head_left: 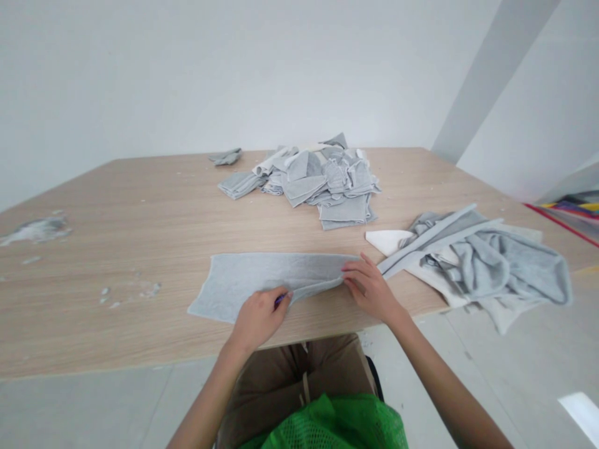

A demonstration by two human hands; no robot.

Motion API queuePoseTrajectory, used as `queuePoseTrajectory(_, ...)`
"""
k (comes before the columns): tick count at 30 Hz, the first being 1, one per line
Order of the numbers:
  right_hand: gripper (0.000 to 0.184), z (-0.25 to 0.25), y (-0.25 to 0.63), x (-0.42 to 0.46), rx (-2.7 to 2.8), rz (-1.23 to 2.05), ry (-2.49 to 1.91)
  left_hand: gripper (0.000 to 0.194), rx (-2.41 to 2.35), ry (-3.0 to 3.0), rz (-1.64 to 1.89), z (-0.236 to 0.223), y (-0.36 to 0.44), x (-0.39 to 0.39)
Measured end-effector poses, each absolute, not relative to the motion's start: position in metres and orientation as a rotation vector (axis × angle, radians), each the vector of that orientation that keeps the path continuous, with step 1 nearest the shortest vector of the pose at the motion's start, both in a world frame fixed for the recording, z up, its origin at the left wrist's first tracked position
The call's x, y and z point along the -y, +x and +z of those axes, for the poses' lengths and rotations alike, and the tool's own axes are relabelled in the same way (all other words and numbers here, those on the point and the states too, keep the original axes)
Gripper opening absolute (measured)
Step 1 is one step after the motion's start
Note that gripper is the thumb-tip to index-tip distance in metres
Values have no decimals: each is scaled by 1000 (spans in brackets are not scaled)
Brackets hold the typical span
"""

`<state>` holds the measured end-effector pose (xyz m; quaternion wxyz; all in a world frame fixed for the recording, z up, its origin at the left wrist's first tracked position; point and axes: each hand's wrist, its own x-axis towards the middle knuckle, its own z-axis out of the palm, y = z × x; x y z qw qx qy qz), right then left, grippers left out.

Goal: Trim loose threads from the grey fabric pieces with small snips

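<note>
Grip closed, a person's left hand (259, 317) pinches the near edge of a gray cloth (266, 274) with a small purple object (279, 300) between its fingers, while the right hand (367, 288) grips the same cloth by its right end. The cloth lies spread near the front edge of a wooden desk (173, 218), its near side folded up between the hands. Behind it sits a pile of gray and white pieces (322, 178); to the right, a loose fabric heap (496, 259) hangs over the edge. White lint (40, 229) dots the left side.
</note>
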<state>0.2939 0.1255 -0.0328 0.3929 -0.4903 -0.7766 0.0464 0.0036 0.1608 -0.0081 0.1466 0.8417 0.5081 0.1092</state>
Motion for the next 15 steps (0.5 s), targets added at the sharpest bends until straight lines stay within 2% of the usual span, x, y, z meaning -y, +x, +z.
queuePoseTrajectory(8,20,-36,296,-83,1961,221,-1356,33,-1571,2469,330,-13,15,-149)
queuePoseTrajectory(15,22,-43,298,-86,1705,585,-1437,39,-1172,2445,541,-7,22,-129)
